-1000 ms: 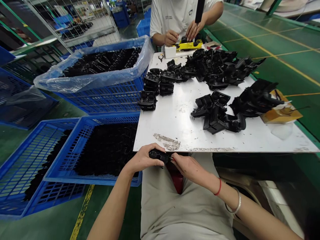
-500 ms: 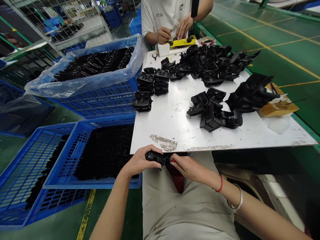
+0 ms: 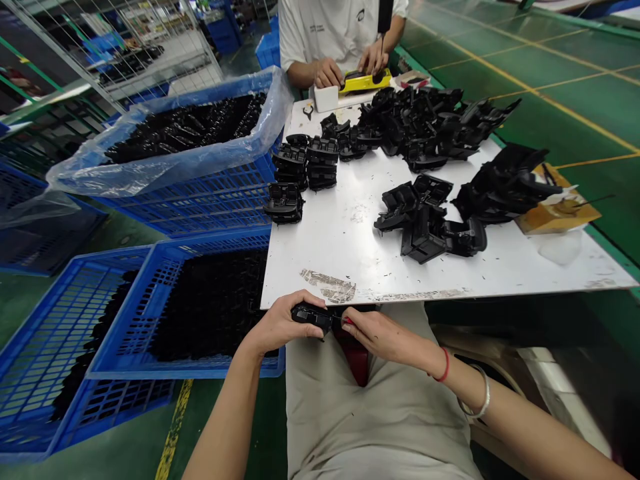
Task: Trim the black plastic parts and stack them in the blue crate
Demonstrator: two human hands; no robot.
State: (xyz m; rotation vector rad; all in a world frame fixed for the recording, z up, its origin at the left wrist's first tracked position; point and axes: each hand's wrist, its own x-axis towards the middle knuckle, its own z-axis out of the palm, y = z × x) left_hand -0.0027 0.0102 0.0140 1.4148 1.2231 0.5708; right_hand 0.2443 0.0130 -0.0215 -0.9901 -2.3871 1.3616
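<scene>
Just off the front edge of the white table [image 3: 330,247], above my lap, my left hand [image 3: 283,325] grips a black plastic part [image 3: 311,316] between thumb and fingers. My right hand [image 3: 373,330] is closed around a small red-handled tool [image 3: 347,321], whose thin tip reaches the right end of the part. Most of the handle is hidden by my fingers. On the table lie a loose group of black parts [image 3: 425,230] and, at the left edge, neat stacks of black parts [image 3: 285,202].
Blue crates [image 3: 185,373] with black pieces stand at the left, one lined with clear plastic [image 3: 150,177]. A large black heap [image 3: 415,123] covers the table's back. Across it, a person's hands [image 3: 327,72] work at a yellow fixture [image 3: 367,81]. A yellowish box [image 3: 560,217] sits right.
My hands keep almost the same pose on the part and the tool. Across the table, the other person's hands have shifted lower at the yellow fixture.
</scene>
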